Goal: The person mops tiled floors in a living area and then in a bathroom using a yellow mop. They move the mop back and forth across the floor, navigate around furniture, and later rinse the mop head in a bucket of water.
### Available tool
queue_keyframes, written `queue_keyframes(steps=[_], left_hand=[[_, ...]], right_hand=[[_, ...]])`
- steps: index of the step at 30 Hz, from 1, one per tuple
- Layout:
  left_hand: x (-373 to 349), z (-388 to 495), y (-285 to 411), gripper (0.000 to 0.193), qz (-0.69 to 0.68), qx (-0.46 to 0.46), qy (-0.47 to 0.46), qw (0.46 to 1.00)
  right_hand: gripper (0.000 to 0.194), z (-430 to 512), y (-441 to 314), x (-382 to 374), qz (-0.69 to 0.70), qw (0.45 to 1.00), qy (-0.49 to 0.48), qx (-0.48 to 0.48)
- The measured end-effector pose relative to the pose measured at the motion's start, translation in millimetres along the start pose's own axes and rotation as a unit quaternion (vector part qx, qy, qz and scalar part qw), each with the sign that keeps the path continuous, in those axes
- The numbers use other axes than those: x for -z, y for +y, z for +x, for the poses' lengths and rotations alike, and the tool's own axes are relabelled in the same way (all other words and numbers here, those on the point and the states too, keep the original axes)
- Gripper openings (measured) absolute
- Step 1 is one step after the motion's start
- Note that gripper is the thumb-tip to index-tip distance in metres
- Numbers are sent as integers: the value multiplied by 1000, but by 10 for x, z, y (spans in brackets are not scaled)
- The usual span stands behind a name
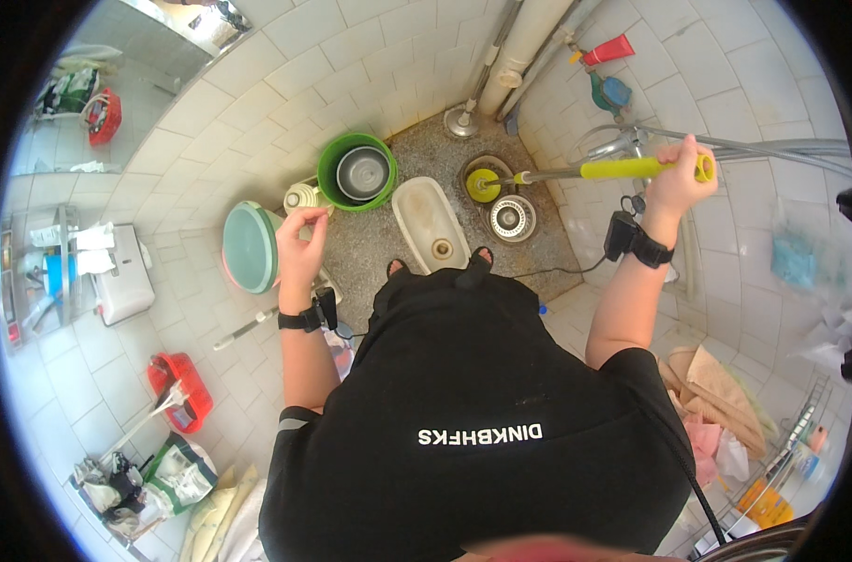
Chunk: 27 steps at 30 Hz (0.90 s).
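Observation:
My right hand point(681, 177) is closed around the yellow-green handle point(612, 168) of a mop, near its looped end. The metal pole slants down leftward to a round yellow-green mop plate point(480, 185). That plate sits in one well of a two-part mop bucket point(466, 167); a round spin basket point(508, 218) fills the other well. No mop strands can be made out. My left hand point(301, 242) is raised with fingers loosely curled and nothing visible in it. From above, it appears beside a pale teal basin point(246, 247); any contact is unclear.
A squat toilet point(426, 209) lies before my feet. Left of it stand a green bucket point(323, 175) holding a metal basin point(364, 174) and a cream jug-like container point(301, 198). Pipes point(527, 46) rise in the corner. A tap point(619, 146) with hoses projects from the right wall.

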State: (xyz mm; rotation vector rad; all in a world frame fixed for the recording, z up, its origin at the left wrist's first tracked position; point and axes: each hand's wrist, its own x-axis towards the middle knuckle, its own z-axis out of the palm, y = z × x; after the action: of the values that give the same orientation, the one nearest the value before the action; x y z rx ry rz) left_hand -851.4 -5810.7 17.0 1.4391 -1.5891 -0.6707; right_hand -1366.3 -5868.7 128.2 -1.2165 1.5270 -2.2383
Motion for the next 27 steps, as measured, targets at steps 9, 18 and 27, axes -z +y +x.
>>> queue_keyframes(steps=[9, 18, 27], left_hand=[[-29, 0, 1, 9, -19, 4, -9, 1000], [-49, -49, -13, 9, -22, 0, -8, 1000], [-5, -70, 19, 8, -13, -2, -12, 1000]], right_hand=[[18, 56, -144, -26, 33, 999, 0, -21], [18, -83, -164, 112, -15, 1000, 0, -4], [21, -28, -172, 104, 18, 1000, -3, -21]])
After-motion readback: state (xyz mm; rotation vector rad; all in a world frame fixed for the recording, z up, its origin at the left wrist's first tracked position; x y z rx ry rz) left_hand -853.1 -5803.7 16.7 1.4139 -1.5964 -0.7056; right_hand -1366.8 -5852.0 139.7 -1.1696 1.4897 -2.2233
